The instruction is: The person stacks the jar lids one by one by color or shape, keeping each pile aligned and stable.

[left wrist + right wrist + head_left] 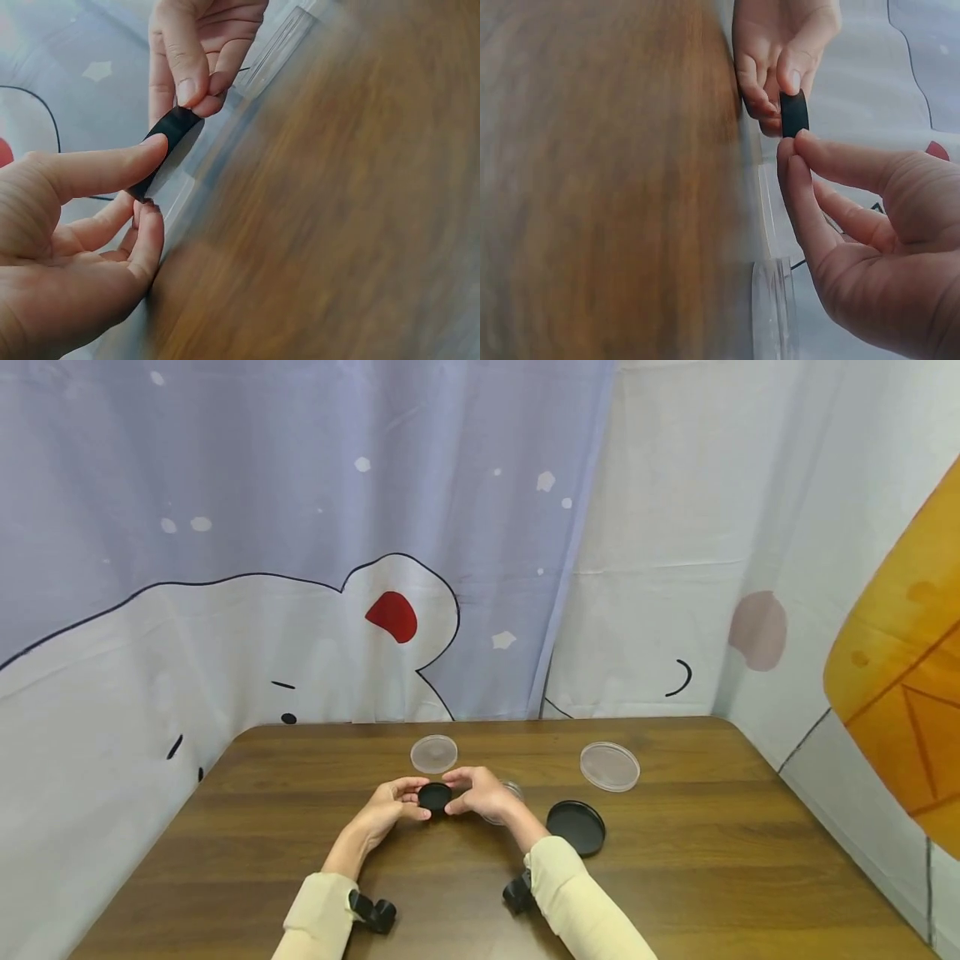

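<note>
Between both hands is a small black round dish (pixel 435 797), shallow and rimmed, held above the wooden table. My left hand (pixel 386 803) pinches its left edge, thumb on the near side and fingers on the far side. On the opposite edge, my right hand (pixel 480 793) grips with thumb and fingertips. Seen edge-on in the left wrist view, the black dish (pixel 169 139) is tilted and shows a paler face toward the table. The right wrist view shows the dark side of the dish (pixel 794 114) between the fingertips of both hands.
Behind the right hand, partly hidden, stands a clear round container (pixel 513 789). A larger black round dish (pixel 576 828) lies near the right forearm. Two clear round dishes lie farther back, a smaller one (pixel 434 754) and a larger one (pixel 610 767). A printed curtain (pixel 495 527) hangs behind the table.
</note>
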The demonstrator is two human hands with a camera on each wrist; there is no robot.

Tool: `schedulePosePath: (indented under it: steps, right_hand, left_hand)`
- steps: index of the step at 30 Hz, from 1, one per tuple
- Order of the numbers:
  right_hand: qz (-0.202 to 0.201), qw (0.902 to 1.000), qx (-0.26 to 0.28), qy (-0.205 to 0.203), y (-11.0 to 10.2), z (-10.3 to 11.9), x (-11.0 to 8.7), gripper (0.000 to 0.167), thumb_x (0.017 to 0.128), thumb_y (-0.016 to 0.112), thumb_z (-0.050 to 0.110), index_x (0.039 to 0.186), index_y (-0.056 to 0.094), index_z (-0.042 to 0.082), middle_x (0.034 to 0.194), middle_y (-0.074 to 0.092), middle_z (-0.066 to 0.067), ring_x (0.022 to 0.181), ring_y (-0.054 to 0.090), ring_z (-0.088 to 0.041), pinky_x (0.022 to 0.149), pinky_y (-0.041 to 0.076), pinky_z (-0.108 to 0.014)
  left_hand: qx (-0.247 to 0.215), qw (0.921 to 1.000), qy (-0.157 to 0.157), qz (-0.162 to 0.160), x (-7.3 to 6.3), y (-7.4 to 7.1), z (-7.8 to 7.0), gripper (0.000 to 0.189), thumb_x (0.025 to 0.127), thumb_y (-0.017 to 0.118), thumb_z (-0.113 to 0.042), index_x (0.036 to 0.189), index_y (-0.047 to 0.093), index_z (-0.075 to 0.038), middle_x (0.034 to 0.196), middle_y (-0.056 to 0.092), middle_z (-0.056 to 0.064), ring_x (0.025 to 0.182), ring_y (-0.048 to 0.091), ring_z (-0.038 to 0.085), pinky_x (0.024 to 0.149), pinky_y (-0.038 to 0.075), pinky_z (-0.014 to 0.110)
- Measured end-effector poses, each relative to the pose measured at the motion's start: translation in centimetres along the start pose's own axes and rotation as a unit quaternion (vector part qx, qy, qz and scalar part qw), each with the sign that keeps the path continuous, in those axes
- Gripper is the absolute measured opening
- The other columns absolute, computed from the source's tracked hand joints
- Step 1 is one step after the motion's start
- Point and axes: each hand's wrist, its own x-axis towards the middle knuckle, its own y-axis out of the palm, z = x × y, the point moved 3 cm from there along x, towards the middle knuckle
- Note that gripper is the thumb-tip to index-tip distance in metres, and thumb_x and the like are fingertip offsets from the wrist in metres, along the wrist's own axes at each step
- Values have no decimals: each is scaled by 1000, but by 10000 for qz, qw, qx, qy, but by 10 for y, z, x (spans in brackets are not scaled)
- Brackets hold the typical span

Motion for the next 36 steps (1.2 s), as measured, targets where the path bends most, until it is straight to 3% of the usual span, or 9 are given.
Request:
schedulePosePath:
  steps: [5, 12, 16, 21, 25, 29, 36]
  right_hand:
    - [-122, 9998, 179, -55, 4, 5, 0, 50, 74, 72, -10, 123, 62, -5, 122, 63, -24, 98, 62, -21, 74, 54, -24]
    - [107, 9937, 1008, -473, -2, 15, -6, 48, 83, 69, -2, 129, 56, -8, 127, 59, -25, 90, 71, -19, 82, 58, -33]
    - [126, 9909, 1138, -704, -6, 20, -8, 49, 86, 69, 3, 131, 54, -7, 128, 58, -25, 93, 71, -16, 86, 57, -33]
    - [-112, 9885, 1381, -611, -20, 41, -21, 50, 88, 65, 0, 136, 50, -8, 130, 57, -31, 92, 69, -11, 94, 54, -41]
    - [-225, 9861, 1480, -723, -32, 51, -30, 51, 88, 65, 1, 136, 50, -5, 131, 58, -28, 88, 69, -7, 93, 54, -42]
    - [-225, 9847, 1508, -842, -43, 57, -41, 52, 88, 65, 3, 138, 49, -3, 137, 53, -24, 86, 67, -3, 83, 56, -30]
    - [-366, 9877, 1267, -839, -78, 54, -71, 55, 89, 66, 5, 140, 47, -1, 142, 47, -23, 88, 67, -4, 88, 55, -32]
  left_hand:
    - [-242, 9997, -45, 67, -2, -1, -2, 64, 78, 68, 9, 136, 42, 15, 118, 56, 15, 92, 61, 8, 78, 51, 16]
    - [-494, 9988, -6, -51, -3, -2, -12, 64, 79, 68, 6, 137, 42, 12, 126, 52, 17, 94, 63, 6, 82, 49, 17]
    - [-650, 9977, 202, -21, -8, -3, -26, 63, 82, 67, 5, 139, 40, 10, 129, 53, 15, 97, 65, 5, 86, 48, 18]
    - [-982, 9933, 595, 98, -10, 4, -49, 62, 83, 65, 5, 139, 40, 8, 125, 56, 4, 101, 65, 3, 90, 48, 19]
    - [-1218, 9882, 915, 179, -14, 15, -68, 60, 83, 64, 5, 139, 41, 6, 129, 50, 0, 104, 64, 5, 93, 47, 20]
    - [-1596, 9804, 1148, 99, -20, 31, -83, 59, 83, 61, 8, 139, 42, 6, 121, 57, -6, 103, 64, 5, 93, 47, 20]
    - [-2238, 9642, 1418, 71, -18, 81, -98, 58, 80, 59, 11, 136, 43, 8, 115, 55, -4, 99, 62, 6, 93, 47, 18]
